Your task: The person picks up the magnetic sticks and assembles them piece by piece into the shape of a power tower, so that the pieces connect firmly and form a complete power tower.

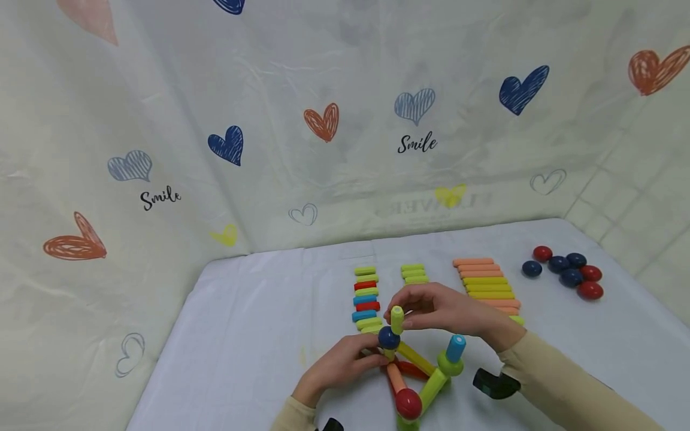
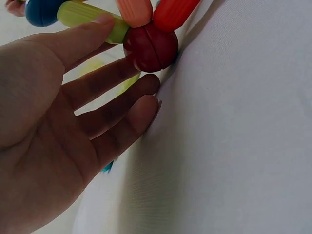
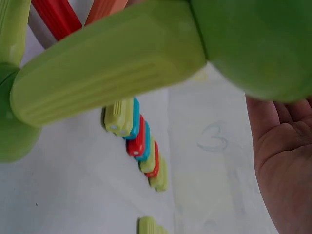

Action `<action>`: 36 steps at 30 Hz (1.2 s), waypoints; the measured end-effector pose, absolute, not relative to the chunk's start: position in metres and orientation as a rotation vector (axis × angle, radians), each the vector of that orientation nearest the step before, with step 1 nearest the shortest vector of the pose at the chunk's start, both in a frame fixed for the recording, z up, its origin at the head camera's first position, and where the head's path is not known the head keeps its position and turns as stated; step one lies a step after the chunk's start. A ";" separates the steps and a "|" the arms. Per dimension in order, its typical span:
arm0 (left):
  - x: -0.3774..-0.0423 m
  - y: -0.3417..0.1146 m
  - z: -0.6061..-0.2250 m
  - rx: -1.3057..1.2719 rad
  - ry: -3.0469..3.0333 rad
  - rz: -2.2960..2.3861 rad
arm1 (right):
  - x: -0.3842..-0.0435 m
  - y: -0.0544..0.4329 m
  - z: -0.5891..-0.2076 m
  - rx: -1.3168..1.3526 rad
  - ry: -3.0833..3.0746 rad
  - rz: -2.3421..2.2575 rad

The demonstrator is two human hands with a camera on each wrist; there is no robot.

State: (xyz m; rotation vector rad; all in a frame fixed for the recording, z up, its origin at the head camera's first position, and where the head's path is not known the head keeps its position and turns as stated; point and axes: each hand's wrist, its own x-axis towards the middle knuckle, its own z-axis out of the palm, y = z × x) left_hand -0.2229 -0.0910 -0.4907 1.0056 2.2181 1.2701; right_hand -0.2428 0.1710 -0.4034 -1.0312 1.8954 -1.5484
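Observation:
A frame of colored building sticks and balls stands at the table's front. My left hand pinches the upright yellow-green stick between thumb and index finger, just above a dark red ball; its other fingers are spread. A blue ball tops this stick and carries a short yellow-green stick. Around that top stick my right hand holds its thumb and fingers, partly hidden behind it. Nearer stand a red ball and a green ball bearing a blue stick.
Behind the hands lie rows of short sticks, more green sticks and long orange and yellow sticks. Several loose red and blue balls sit at the back right. A heart-printed curtain hangs behind the white-covered table.

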 end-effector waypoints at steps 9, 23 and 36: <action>-0.222 -0.090 -0.488 0.999 2.213 1.277 | -0.247 0.162 -0.403 -1.076 1.889 -1.525; -0.222 -0.090 -0.490 0.985 2.214 1.275 | -0.257 0.171 -0.411 -1.066 1.909 -1.517; -0.220 -0.093 -0.483 0.986 2.136 1.166 | -0.284 0.201 -0.460 -0.919 2.896 -0.671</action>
